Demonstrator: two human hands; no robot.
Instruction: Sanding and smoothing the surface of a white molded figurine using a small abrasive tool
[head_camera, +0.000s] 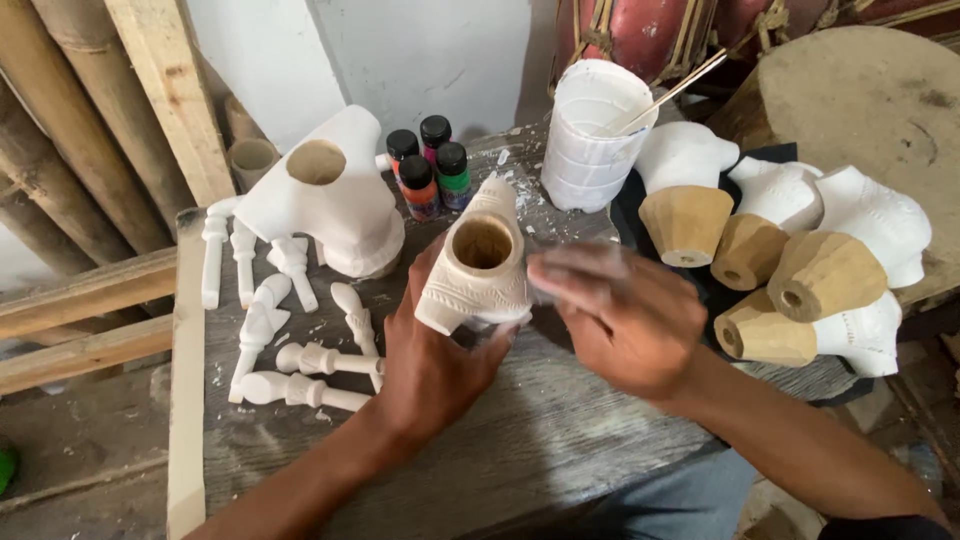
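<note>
Above our left hand (430, 350), clasped round it, stood the bare carved wooden piece (478, 270); our blurred right hand (615, 315) touched its side, grip unclear. Painted white pieces (325, 195) lay beyond; this one remained unpainted.

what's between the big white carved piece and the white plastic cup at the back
In the head view, four small paint bottles stand between the big white carved piece and the white cup.

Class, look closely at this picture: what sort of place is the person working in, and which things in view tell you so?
Probably a small craft workshop for carved wooden figures. Clues: the left hand holds a carved hollow piece over a rough, dusty workbench; white-coated carved parts lie alongside; small paint bottles and a tub of white paint stand nearby.
</note>
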